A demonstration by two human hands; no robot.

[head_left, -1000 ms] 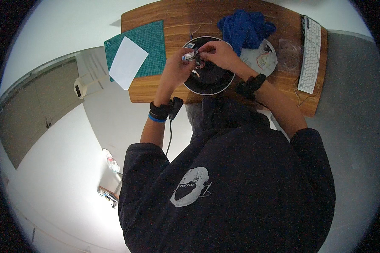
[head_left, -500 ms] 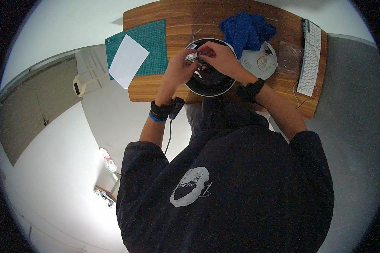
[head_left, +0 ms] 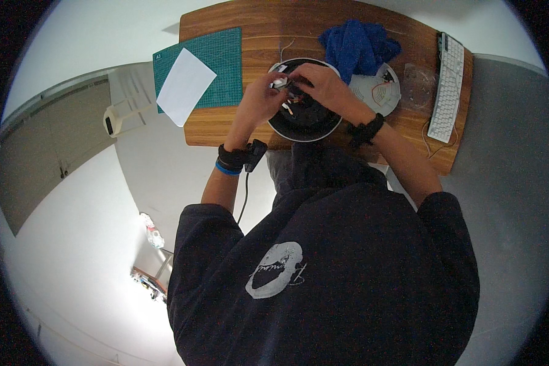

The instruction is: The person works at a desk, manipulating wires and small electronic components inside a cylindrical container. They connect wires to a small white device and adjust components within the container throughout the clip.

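Note:
A round black housing with a pale rim (head_left: 305, 140) sits at the near edge of the table, and both hands work over it. My left hand (head_left: 258, 102) is closed on a small white-and-dark part (head_left: 279, 83), too small to name exactly. From the other side my right hand (head_left: 323, 86) reaches in with its fingertips pinched beside that part. Whether they grip the part or something finer cannot be made out. Small white and orange bits (head_left: 287, 108) show inside the dark housing below the fingers. A thin wire (head_left: 285, 49) rises from its far edge.
At the left, a white sheet (head_left: 186, 85) overlaps a green cutting mat (head_left: 229, 73). Right of the housing are a round white plate-like piece (head_left: 378, 97) with coloured wires, a crumpled blue cloth (head_left: 360, 46), a clear plastic piece (head_left: 418, 85) and a white keyboard (head_left: 448, 91).
My right hand has shifted slightly, its fingers still close to the small part. The left hand keeps its hold in nearly the same place.

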